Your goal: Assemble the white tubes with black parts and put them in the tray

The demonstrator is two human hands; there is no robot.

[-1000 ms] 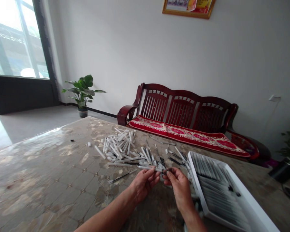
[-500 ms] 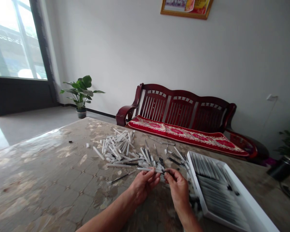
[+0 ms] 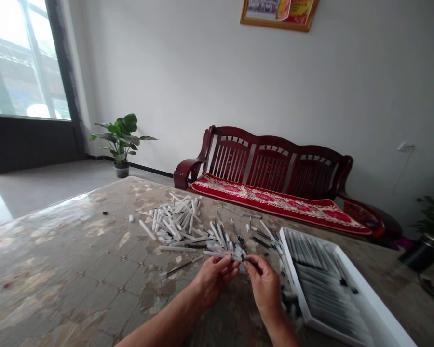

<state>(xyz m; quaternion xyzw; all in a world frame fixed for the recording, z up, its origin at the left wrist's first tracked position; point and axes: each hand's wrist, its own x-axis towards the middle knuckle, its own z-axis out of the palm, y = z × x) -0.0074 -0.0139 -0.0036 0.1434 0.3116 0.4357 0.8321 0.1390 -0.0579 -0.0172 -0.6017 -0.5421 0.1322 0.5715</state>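
My left hand (image 3: 216,279) pinches a white pen barrel (image 3: 214,253) between thumb and fingers, its tip pointing left. At the barrel's right end, my right hand (image 3: 264,284) is closed with thumb and forefinger on a small dark piece (image 3: 243,259), possibly a pen cap; its exact form is too small to tell. Just beyond both hands lies a heap of white pen barrels (image 3: 175,219), with thin dark rods and small black parts (image 3: 241,242) mixed in at its right side.
To the right stands a white box (image 3: 378,308) with rows of pens in clear sleeves. Loose dark sticks (image 3: 183,266) and a white piece (image 3: 131,218) lie on the patterned tabletop (image 3: 75,260). A black cylindrical vessel (image 3: 423,251) is at far right; a wooden bench (image 3: 269,154) is behind.
My right hand has shifted slightly left, its fingertips closer to the barrel's end. The left hand keeps its hold with hardly any movement.
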